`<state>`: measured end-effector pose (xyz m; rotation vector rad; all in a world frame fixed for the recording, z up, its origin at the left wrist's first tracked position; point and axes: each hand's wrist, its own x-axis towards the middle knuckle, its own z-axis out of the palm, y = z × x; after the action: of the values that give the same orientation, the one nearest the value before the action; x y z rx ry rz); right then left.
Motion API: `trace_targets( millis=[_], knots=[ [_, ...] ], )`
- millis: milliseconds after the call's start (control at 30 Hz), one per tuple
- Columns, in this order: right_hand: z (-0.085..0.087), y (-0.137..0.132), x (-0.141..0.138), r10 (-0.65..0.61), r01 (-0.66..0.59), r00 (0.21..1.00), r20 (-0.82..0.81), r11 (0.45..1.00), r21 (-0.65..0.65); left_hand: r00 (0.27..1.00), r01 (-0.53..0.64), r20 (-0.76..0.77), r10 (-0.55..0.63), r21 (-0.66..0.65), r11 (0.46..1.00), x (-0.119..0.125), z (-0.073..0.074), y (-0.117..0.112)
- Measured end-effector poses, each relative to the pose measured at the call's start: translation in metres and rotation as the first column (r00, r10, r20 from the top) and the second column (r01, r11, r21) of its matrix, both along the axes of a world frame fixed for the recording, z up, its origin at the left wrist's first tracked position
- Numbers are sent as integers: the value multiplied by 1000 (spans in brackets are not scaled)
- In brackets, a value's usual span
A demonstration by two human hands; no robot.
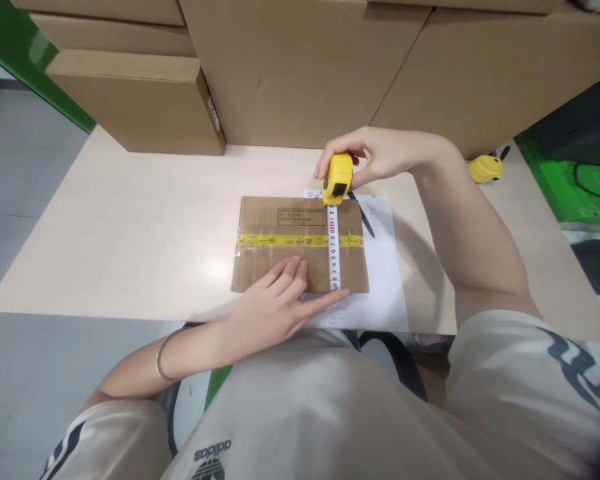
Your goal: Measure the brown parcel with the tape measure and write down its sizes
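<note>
A flat brown cardboard parcel with a yellow tape band across it lies on the pale table. My right hand grips a yellow tape measure at the parcel's far edge. Its white blade runs straight toward me across the parcel. My left hand lies flat on the parcel's near edge, fingers stretched out, the index fingertip pressing the blade's end down at the near right corner.
A white sheet of paper lies under the parcel's right side, with a dark pen on it. Large cardboard boxes line the table's back. A small yellow toy sits at the right. Green objects flank both sides.
</note>
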<state>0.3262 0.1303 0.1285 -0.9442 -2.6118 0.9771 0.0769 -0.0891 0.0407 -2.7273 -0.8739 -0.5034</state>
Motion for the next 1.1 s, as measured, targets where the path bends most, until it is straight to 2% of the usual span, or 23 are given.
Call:
trace_targets(
  millis=[100, 167, 367, 500, 600, 667, 767, 867, 967, 1033, 1067, 1100],
  knots=[
    [-4, 23, 1, 111, -108, 994, 17, 986, -128, 1000, -4, 21, 4, -1, 1000, 0, -1, 0],
    [-7, 32, 2, 97, -95, 995, 8, 984, -149, 999, -3, 47, 2, 8, 1000, 0, -2, 0],
    [-13, 34, 1, 71, -69, 997, 7, 984, -165, 998, -1, 70, 0, 21, 1000, 2, 0, 1],
    [-2, 26, 3, 49, -45, 998, 39, 993, -105, 998, -2, 69, 1, 22, 1000, 2, 0, 1],
    [13, 3, 3, 60, -60, 996, 67, 998, 0, 997, -5, 79, 3, 23, 1000, 2, 1, 1],
    [19, -22, -1, 137, -139, 988, 74, 990, 19, 997, -7, 76, 5, 26, 1000, 1, 0, 1],
    [15, -68, -9, 279, -277, 959, 47, 959, -54, 995, 18, 98, -23, 46, 999, 0, -2, 2],
    [6, -108, -11, 334, -334, 943, -18, 941, -49, 980, 76, 182, -85, 58, 995, 0, -5, 3],
    [3, -133, 3, 218, -218, 974, -67, 976, 10, 931, 132, 347, -116, -22, 991, -4, -2, 1],
    [5, -141, 20, -8, 11, 996, -86, 999, 37, 847, 126, 528, -68, -75, 989, -12, 2, 2],
    [5, -142, 29, -160, 166, 982, -98, 985, 49, 789, 82, 614, -5, -97, 992, -18, 4, 4],
    [5, -142, 39, -320, 326, 941, -109, 944, 49, 728, 11, 681, 81, -130, 991, -25, 5, 8]
  ],
)
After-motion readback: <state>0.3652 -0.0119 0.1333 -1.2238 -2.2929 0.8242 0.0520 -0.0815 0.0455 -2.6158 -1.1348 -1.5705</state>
